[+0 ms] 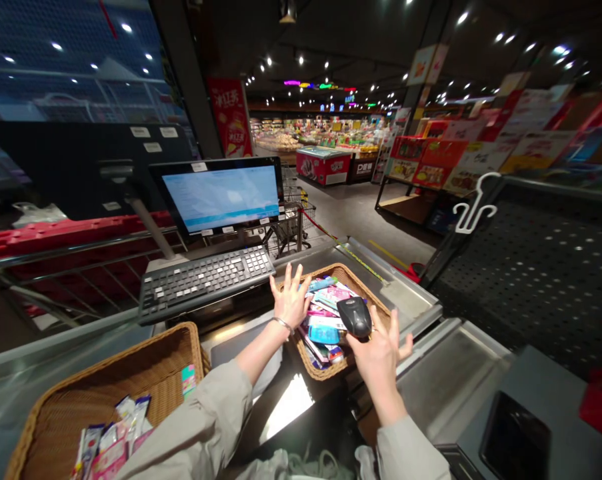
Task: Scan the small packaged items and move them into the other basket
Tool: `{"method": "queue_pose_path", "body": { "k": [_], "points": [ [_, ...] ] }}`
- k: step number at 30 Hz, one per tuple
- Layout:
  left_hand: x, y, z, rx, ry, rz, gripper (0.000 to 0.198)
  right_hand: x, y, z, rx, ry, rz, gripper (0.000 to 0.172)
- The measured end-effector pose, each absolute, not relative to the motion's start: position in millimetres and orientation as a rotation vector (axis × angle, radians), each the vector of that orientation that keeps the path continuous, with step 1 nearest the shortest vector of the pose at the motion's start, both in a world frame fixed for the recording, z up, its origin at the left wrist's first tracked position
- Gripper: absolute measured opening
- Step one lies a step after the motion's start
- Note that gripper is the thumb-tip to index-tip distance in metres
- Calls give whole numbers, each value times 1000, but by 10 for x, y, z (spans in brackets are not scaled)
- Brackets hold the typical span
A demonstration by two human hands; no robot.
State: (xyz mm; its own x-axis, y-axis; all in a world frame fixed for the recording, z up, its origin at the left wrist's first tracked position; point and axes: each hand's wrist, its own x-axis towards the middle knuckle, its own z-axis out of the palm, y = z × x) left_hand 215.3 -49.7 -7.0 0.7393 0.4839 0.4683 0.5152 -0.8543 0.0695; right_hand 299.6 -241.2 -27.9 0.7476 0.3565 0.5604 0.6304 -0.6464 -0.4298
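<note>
A wicker basket (318, 373) stands on the counter in front of me, filled with small colourful packets (331, 293) and a blue pack (323, 333). My left hand (291, 300) is at its left rim, fingers spread, near the packets. Over the basket's right side is a black barcode scanner (355, 316). My right hand (379, 353) has the scanner between thumb and forefinger, while its other fingers stretch out past the right rim. The scanner's handle is hidden from view.
A second wicker basket (115, 357) at lower left holds several slim packets (118, 430). Behind stand a keyboard (205, 280) and a lit monitor (223, 197). A phone (515, 437) lies at lower right. White hooks (473, 207) hang on a black perforated panel (545, 267).
</note>
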Motion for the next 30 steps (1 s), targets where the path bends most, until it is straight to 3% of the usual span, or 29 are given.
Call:
{"method": "queue_pose_path", "body": {
  "k": [5,13,21,30],
  "points": [
    [1840,-444,-1,-2807,-946,-734,52,2862,-2242,-226,-2293,-844,-509,28],
    [1238,-394,41,-2671,-1163,-739,54,2529,-1965,-155,-2205,-974,-457,44],
    [543,-370,-8,-2553,-1339,-692,46,2214,-1734,-198,-2085,-1183,-327,27],
    [-312,-380,-168,-2411,-1579,-610,43,1755,-1524,-188,-2007,-1359,-251,26]
  ]
}}
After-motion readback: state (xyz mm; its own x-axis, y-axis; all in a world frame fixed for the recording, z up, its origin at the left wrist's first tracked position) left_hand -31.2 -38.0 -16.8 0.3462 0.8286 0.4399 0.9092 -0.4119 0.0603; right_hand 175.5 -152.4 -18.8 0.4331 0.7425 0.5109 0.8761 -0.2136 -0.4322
